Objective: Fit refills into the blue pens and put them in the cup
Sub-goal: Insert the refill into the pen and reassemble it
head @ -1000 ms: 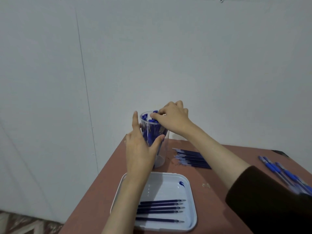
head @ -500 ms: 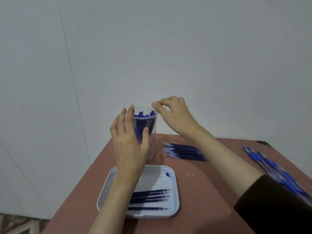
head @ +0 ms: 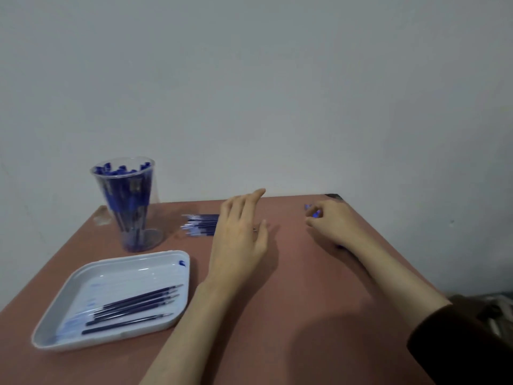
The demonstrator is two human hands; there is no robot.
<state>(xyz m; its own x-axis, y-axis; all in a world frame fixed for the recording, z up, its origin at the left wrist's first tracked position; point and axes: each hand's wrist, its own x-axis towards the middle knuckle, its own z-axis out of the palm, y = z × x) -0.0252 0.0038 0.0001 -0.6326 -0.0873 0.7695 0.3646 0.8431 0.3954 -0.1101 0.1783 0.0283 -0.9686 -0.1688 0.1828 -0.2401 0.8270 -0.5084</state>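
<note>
A clear cup (head: 152,237) at the far left of the brown surface (head: 291,315) stands packed with blue pens (head: 125,195). The white tray (head: 116,262) in front of it holds a few dark refills (head: 133,304). The left hand (head: 238,237) hovers with its grip loose and empty. The right hand (head: 333,223) curls over a blue pen (head: 315,212) near the far right corner, but blur hides whether the grip has hold of it. A plain grey wall (head: 277,93) stands behind.

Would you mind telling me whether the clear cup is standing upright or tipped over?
Upright: the cup stands on its base, with blue pens standing inside.
</note>
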